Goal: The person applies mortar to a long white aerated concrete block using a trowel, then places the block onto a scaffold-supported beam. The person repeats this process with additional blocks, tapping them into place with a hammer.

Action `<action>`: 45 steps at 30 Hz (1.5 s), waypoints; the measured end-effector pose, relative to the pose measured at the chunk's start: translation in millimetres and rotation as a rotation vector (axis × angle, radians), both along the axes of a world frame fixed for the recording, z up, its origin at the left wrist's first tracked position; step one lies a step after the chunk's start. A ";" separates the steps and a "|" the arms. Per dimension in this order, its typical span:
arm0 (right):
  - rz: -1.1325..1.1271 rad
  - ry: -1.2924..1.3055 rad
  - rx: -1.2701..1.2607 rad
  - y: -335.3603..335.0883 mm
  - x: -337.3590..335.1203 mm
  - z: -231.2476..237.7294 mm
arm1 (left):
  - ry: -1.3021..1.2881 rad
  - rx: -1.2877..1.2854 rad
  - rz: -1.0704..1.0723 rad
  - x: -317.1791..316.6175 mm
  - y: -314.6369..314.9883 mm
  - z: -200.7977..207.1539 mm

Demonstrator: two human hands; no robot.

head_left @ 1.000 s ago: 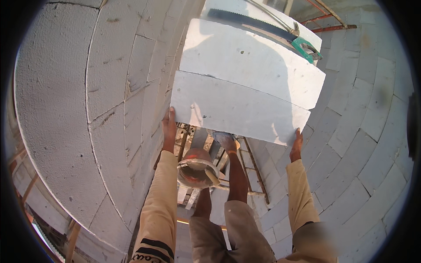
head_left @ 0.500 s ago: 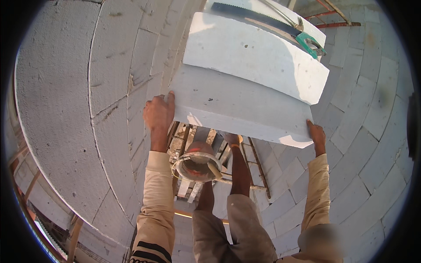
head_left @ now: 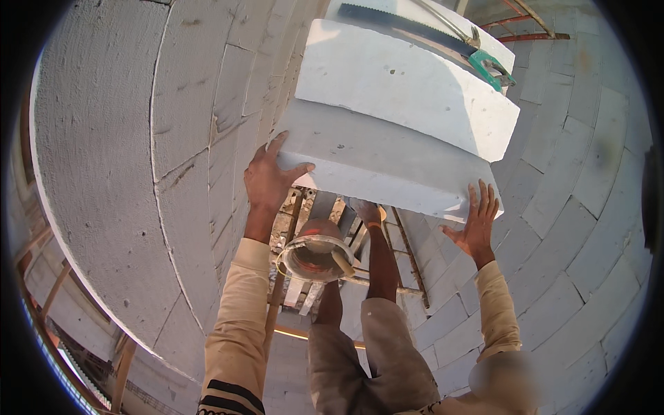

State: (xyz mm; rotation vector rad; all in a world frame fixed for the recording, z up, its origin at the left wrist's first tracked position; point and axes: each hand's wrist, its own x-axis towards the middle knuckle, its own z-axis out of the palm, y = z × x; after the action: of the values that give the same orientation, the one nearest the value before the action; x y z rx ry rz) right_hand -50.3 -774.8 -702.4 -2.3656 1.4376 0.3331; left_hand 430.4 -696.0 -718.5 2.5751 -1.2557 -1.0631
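Note:
A pale grey lightweight concrete block (head_left: 387, 149) lies crosswise in front of me, its long near face toward me. My left hand (head_left: 268, 178) is at the block's near left corner, fingers spread, with the thumb against the near face. At the near right corner, my right hand (head_left: 476, 220) has its fingers apart, the fingertips at the block's edge and the thumb standing off to the left. Neither hand is wrapped round the block. Behind it is a sunlit white block (head_left: 401, 83). A hand saw (head_left: 408, 29) with a green handle rests on the blocks farther back.
Below the block, a bucket (head_left: 315, 242) holds a light-coloured stick or handle, beside my legs (head_left: 380, 332). A rusty metal frame (head_left: 409, 259) and planks stand under it. Block walls rise at left (head_left: 97, 173) and right (head_left: 553, 235). Red bars (head_left: 532, 36) show at the far right.
Both hands have loosened from the block's ends and spread their fingers at its near corners. The left thumb has come onto the near face. The block sits about where it was.

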 end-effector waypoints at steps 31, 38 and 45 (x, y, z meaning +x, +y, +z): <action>0.528 -0.122 0.229 35.6 70.9 135.9 | -0.067 -0.145 -0.657 -64.5 165.3 144.9; 1.092 -0.245 0.392 99.1 168.8 352.6 | -0.111 -0.100 -0.230 -105.4 386.5 373.3; 1.487 -0.261 0.394 222.2 288.4 543.5 | -0.298 -0.138 -0.006 -101.3 571.9 618.6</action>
State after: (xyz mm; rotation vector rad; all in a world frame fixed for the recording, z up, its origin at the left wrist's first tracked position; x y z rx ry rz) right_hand 238.1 -552.6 -158.9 -2.4902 -0.6545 0.5250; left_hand 329.1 -124.1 -100.0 2.6930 -1.3427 -0.5820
